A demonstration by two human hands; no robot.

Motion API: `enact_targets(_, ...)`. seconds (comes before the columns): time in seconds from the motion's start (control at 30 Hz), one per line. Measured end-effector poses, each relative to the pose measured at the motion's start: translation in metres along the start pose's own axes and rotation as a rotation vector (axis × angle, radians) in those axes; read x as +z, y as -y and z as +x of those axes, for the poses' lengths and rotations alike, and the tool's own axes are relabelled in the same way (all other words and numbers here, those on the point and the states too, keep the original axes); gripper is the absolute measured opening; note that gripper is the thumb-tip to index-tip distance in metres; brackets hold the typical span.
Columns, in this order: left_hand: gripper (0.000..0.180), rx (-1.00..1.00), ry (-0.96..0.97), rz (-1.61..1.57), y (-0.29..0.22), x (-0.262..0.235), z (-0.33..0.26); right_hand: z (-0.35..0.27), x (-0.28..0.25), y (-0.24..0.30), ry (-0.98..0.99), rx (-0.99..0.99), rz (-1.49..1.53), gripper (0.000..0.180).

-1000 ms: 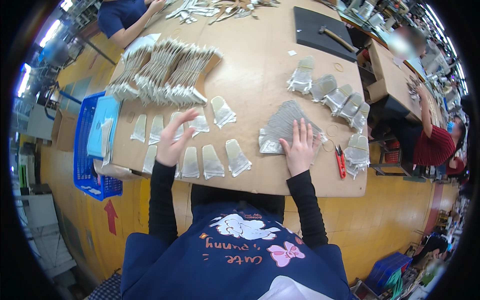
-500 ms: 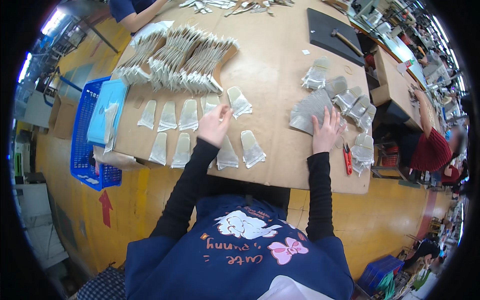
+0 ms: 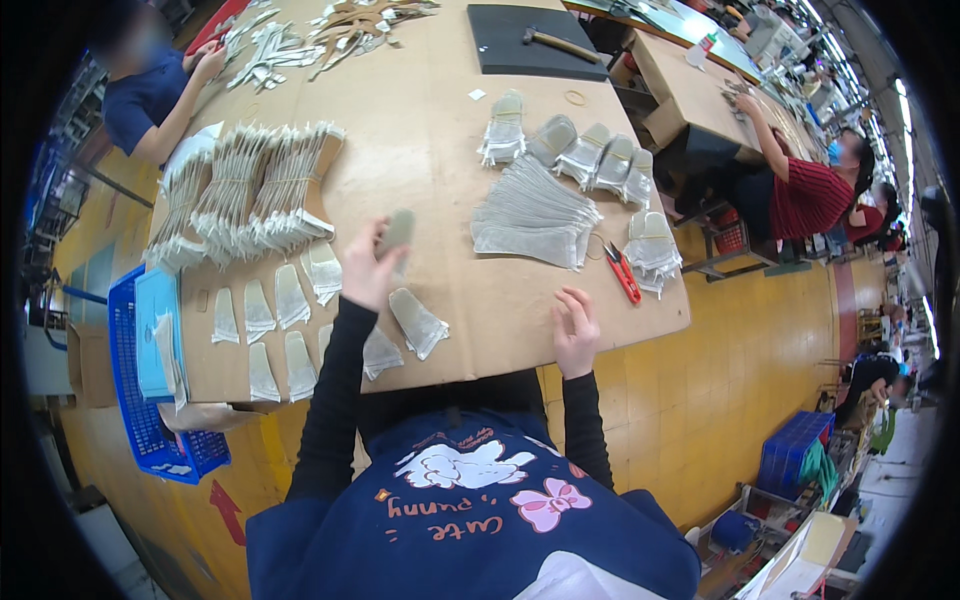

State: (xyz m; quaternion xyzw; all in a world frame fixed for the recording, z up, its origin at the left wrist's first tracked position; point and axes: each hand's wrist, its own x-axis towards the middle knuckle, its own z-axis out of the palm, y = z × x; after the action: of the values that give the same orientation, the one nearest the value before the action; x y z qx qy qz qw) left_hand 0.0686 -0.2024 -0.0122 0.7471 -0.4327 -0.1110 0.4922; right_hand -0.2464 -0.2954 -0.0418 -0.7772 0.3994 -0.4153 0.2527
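My left hand (image 3: pixel 366 268) is closed on a tapered grey-beige piece (image 3: pixel 399 230), raised over the table with its rounded end up. Nearby on the table lie similar tapered pieces (image 3: pixel 291 297) with frayed white lower edges, set out in two rows; my left forearm partly covers the lower row. One such piece (image 3: pixel 418 322) is just right of that forearm. My right hand (image 3: pixel 575 335) hovers at the table's front edge, fingers loosely bent and apart, holding nothing visible. Beyond it spreads a fanned stack of grey pieces (image 3: pixel 530 215), beside red-handled snips (image 3: pixel 623 275).
Banded bundles (image 3: pixel 653 245) border the fan. Tall rows of tan, white-edged pieces (image 3: pixel 265 185) stand at left, above a blue basket (image 3: pixel 150 400). A hammer (image 3: pixel 560 44) rests on a black board (image 3: pixel 500 50). A co-worker (image 3: pixel 150 100) sits at the far left.
My left hand has lifted a tapered piece from the end of the upper row. My right hand has left the fanned stack and drawn back toward me. The view has shifted rightward.
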Motion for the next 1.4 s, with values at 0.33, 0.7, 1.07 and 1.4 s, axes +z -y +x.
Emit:
enact_targets(0.33,0.035,0.261,0.674,0.150,-0.059,0.056,-0.100,0.090,0.035,0.006,0.212,-0.375,-0.211,0.026)
enact_targets(0.7,0.025,0.409,0.554,-0.042,-0.071,0.056,-0.120,0.079,0.044,-0.011,0.220,-0.368,-0.335,0.033)
enact_targets(1.07,0.034,0.242,0.314,0.158,-0.043,0.093,-0.042,0.063,-0.011,-0.027,-0.059,-0.019,-0.343,0.028)
enact_targets(1.4,0.032,-0.053,0.440,0.074,-0.047,0.128,-0.009,0.041,-0.045,-0.073,0.000,0.176,-0.568,0.039)
